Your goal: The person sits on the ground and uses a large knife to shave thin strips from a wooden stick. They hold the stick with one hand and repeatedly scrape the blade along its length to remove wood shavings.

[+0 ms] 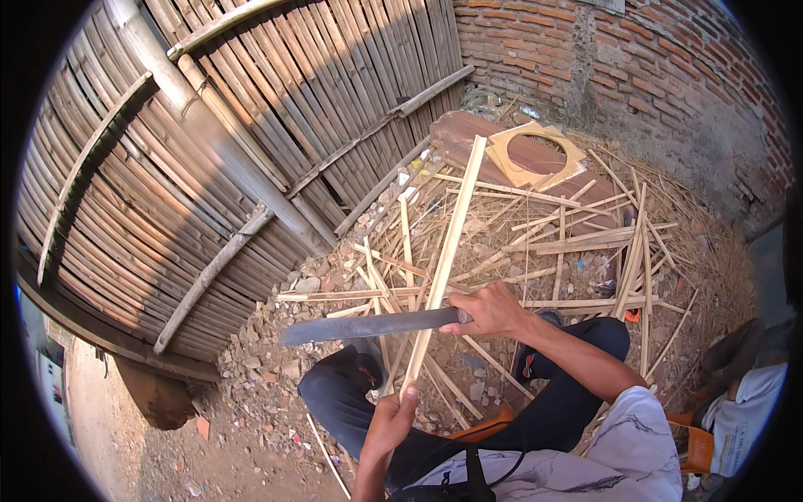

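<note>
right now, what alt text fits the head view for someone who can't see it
The person's right hand holds a machete across a long pale strip gripped in the left hand. Loose sticks litter stony ground near a bamboo wall and a brick wall.

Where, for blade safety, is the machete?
In the head view, the machete is lower left of centre, in the right hand, crossing a long pale strip.

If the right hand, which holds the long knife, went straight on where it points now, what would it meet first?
The right hand would probably meet the long pale strip first; depth is unclear, so it might pass above it.
</note>
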Action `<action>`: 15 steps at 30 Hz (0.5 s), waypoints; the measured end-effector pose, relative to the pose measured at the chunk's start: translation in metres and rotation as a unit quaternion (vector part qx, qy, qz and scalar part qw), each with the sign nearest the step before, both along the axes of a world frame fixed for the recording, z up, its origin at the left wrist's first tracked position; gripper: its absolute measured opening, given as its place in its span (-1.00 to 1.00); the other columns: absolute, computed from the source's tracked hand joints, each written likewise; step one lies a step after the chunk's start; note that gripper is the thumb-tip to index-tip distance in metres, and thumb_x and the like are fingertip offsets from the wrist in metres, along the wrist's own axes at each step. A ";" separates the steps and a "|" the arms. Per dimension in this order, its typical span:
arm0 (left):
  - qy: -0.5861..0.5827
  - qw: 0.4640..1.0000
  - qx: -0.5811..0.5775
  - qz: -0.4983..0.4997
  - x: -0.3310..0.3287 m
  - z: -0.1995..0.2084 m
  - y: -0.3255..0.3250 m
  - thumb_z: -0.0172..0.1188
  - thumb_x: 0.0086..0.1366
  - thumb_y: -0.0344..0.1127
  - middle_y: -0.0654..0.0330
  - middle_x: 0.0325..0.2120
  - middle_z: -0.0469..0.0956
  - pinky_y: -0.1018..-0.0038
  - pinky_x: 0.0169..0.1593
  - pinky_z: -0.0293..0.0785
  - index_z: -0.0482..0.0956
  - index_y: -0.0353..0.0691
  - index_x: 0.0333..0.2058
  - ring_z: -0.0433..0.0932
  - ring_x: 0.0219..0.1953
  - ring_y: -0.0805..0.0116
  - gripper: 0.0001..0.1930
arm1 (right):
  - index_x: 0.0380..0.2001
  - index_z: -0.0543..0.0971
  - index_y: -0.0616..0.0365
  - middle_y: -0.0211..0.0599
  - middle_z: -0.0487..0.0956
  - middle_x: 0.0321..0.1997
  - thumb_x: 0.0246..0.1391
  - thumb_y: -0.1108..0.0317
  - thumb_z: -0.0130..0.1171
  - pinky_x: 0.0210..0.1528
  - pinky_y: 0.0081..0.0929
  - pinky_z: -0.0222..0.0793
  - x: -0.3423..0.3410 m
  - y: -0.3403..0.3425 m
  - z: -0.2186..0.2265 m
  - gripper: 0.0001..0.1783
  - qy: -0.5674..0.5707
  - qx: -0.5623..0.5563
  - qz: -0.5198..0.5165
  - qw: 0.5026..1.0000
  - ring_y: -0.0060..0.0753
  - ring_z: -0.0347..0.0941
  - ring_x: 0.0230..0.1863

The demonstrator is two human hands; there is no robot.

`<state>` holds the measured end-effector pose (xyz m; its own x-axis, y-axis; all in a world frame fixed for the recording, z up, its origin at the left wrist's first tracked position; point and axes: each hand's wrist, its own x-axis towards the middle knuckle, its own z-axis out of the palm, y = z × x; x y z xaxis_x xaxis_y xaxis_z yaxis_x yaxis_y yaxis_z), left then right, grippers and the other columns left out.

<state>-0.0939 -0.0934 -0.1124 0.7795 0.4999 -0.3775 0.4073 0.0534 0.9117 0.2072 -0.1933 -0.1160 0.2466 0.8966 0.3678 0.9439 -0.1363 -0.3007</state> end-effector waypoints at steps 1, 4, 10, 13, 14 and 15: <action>0.014 1.000 -0.013 -0.004 -0.001 0.004 0.000 -0.09 0.62 0.06 0.48 -0.72 0.23 0.54 -0.58 0.03 0.35 -0.13 -0.59 0.12 -0.66 0.67 -0.43 | -0.41 0.61 0.06 -0.26 0.36 -0.83 0.20 -0.55 -0.02 -0.66 -0.16 0.31 0.005 -0.002 -0.002 -0.20 0.001 0.008 -0.001 1.000 -0.15 0.44 -0.76; 0.047 0.997 -0.057 -0.013 -0.021 0.017 0.002 -0.10 0.62 0.08 0.47 -0.73 0.23 0.56 -0.60 0.04 0.32 -0.11 -0.60 0.13 -0.69 0.66 -0.42 | -0.34 0.63 0.14 -0.24 0.34 -0.82 0.25 -0.45 0.01 -0.58 -0.10 0.33 0.043 -0.004 0.008 -0.24 0.107 -0.004 -0.058 0.993 -0.08 0.41 -0.73; 0.074 0.989 -0.122 -0.031 -0.072 0.006 0.008 -0.12 0.61 0.12 0.45 -0.76 0.22 0.58 -0.67 0.06 0.29 -0.08 -0.59 0.15 -0.75 0.64 -0.42 | -0.23 0.69 0.15 -0.04 0.55 -0.66 0.26 -0.42 0.00 -0.40 0.03 0.46 0.110 -0.025 0.023 -0.24 0.112 -0.072 -0.181 0.974 0.09 0.59 -0.52; 0.112 0.980 -0.163 -0.031 -0.071 0.008 0.013 -0.13 0.60 0.14 0.43 -0.77 0.21 0.57 -0.70 0.06 0.30 -0.08 -0.57 0.14 -0.78 0.62 -0.43 | -0.27 0.67 0.13 -0.03 0.53 -0.68 0.27 -0.45 -0.03 -0.44 0.04 0.47 0.097 -0.027 0.015 -0.23 0.086 -0.104 -0.154 0.979 0.11 0.57 -0.53; 0.106 0.982 -0.154 -0.032 -0.064 0.008 0.011 -0.13 0.60 0.14 0.43 -0.77 0.21 0.56 -0.71 0.06 0.30 -0.09 -0.56 0.14 -0.79 0.61 -0.43 | -0.28 0.67 0.12 -0.03 0.52 -0.68 0.27 -0.46 -0.03 -0.44 0.05 0.47 0.086 -0.026 0.018 -0.22 0.090 -0.124 -0.145 0.977 0.10 0.57 -0.54; 0.100 0.984 -0.145 -0.033 -0.057 0.008 0.010 -0.13 0.60 0.15 0.42 -0.77 0.20 0.56 -0.71 0.06 0.31 -0.09 -0.55 0.13 -0.80 0.60 -0.44 | -0.33 0.64 0.12 -0.10 0.48 -0.72 0.25 -0.49 -0.04 -0.48 0.01 0.46 0.072 -0.023 0.016 -0.21 0.075 -0.103 -0.119 0.985 0.06 0.55 -0.60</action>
<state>-0.1508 -0.0837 -0.1046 0.7026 0.2987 -0.6459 0.5880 0.2674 0.7633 0.2790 -0.2161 -0.0996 0.4972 0.8582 0.1271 0.8245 -0.4219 -0.3770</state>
